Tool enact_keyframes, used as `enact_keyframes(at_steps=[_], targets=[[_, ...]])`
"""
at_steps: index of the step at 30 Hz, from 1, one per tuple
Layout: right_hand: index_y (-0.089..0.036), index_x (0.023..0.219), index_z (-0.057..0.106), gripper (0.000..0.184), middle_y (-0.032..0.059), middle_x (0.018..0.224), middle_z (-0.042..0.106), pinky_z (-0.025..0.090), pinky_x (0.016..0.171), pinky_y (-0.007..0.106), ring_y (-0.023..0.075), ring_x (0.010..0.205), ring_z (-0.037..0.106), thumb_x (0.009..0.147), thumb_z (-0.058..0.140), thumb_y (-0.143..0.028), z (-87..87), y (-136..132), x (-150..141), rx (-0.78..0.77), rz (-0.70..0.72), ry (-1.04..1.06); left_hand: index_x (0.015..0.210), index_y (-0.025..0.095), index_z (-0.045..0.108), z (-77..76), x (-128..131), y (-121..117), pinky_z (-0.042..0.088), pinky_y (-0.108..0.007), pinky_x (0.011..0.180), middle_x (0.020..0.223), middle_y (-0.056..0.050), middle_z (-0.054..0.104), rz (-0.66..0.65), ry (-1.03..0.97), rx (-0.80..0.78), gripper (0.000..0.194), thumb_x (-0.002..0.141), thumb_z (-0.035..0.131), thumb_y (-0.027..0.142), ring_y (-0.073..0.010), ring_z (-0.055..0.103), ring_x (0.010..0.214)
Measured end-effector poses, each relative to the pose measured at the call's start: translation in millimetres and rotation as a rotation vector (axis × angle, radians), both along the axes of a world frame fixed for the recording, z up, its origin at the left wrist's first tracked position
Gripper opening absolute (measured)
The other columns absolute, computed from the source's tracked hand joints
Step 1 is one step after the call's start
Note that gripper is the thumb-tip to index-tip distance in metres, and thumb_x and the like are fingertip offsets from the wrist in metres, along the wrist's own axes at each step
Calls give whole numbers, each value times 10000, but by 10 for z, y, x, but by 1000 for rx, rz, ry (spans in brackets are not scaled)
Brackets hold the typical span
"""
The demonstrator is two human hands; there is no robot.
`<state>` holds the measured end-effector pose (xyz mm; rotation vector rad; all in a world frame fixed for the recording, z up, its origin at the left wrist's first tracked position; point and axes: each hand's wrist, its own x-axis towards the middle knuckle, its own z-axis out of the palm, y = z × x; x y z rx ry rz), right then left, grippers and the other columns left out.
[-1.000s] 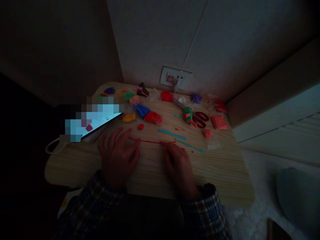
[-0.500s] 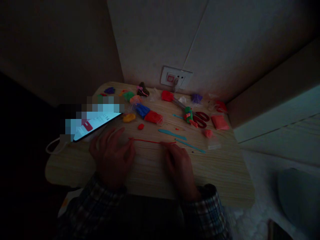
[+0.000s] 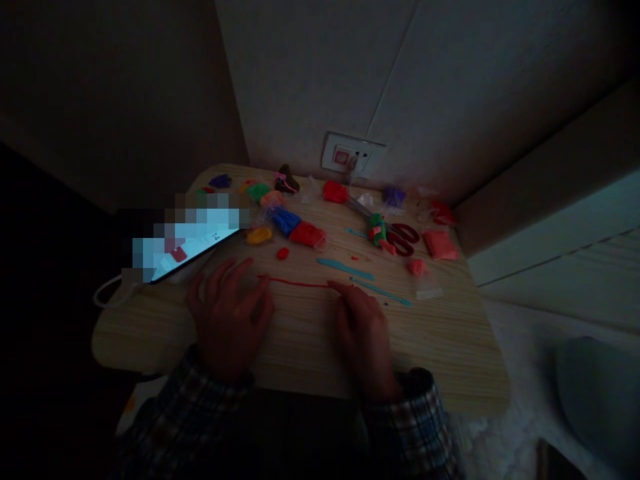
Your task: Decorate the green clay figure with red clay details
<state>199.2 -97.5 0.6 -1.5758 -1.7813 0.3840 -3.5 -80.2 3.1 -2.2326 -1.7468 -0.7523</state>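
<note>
- Nearest us, two plaid sleeves [image 3: 200,407] reach over the wooden table [image 3: 300,360].
- Our left hand [image 3: 227,327] is palm down with fingers spread, its thumb touching the strand near one end.
- Our right hand [image 3: 365,327] has its index finger stretched onto the strand near the other end; the other fingers curl under, and we cannot tell whether they grip anything.
- The thin red strand [image 3: 297,283] lies on the table between our hands, its long axis running left to right, almost straight, the right end slightly nearer us.
- Just beyond, we see a thin blue tool [image 3: 383,292] and a broader blue tool [image 3: 345,268], both slanting toward us at the right, and a red lump [image 3: 283,253].
- Farther off, we see scissors [image 3: 405,240] beside a green figure [image 3: 379,230].
- Farthest, a socket [image 3: 343,157] sits on the wall [image 3: 300,80].
</note>
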Motion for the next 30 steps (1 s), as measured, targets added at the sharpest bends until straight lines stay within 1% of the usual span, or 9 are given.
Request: enact_keyframes(at_steps=[3,6,12,15,17,21,24,26,30], targets=[[-151,1132,659,320,116,956,668,505,806,439,261,900,604,932,409,-147,-8,9,7,-4,-71,-1,1140,219,659,-7,7,24,407,-671,989,1295,-162,636,-54,-2,-52,251,931,525,252,-402,564,1214],[-158,1119,657,300,107,937,613,494,820,449,261,902,568,930,424,-146,-15,17,15,2,-123,-7,1221,212,605,-26,7,42,443,-623,975,1300,-168,626,-96,-18,-100,304,934,509,247,-379,585,1188],[-168,1085,661,249,110,987,568,472,858,469,266,939,531,931,466,-150,-16,19,16,21,-159,-26,1109,241,621,-23,-10,43,469,-566,963,1174,-115,696,-148,-20,-75,206,952,491,213,-323,631,1115],[-165,1072,667,238,114,1009,568,469,855,470,267,945,523,927,479,-151,-18,17,4,46,-169,-39,1207,233,577,-21,-4,51,460,-539,976,1168,-110,702,-170,-21,-29,265,960,483,220,-312,625,1131],[-161,1083,666,243,117,1027,564,467,862,469,267,955,522,929,478,-158,-16,18,5,77,-182,-50,1298,182,527,-36,3,64,451,-531,973,1207,-140,686,-194,-1,-19,341,967,476,245,-322,609,1154],[-175,1117,646,243,120,1074,553,451,902,494,280,1009,516,946,480,-226,16,55,102,161,-258,-68,1290,122,545,-90,15,106,420,-540,980,1230,-162,677,-242,23,-17,359,976,461,274,-345,589,1174],[-180,1156,617,264,132,1115,548,421,955,521,302,1091,496,941,497,-274,38,164,284,219,-355,-80,1254,141,580,-120,22,148,392,-528,1022,1231,-140,685,-301,3,-50,326,979,461,267,-322,588,1180],[-161,1190,593,312,162,1172,536,403,964,543,324,1119,483,929,514,-312,28,290,422,236,-426,-94,1245,154,593,-131,30,173,372,-525,1050,1237,-128,686,-345,-16,-91,312,977,470,256,-303,589,1184],[-137,1166,576,357,194,1168,538,410,924,553,361,1140,478,891,567,-365,-47,602,611,193,-508,-148,1218,159,621,-146,41,205,382,-534,1048,1213,-123,697,-389,-35,-114,293,961,503,233,-296,601,1166]])
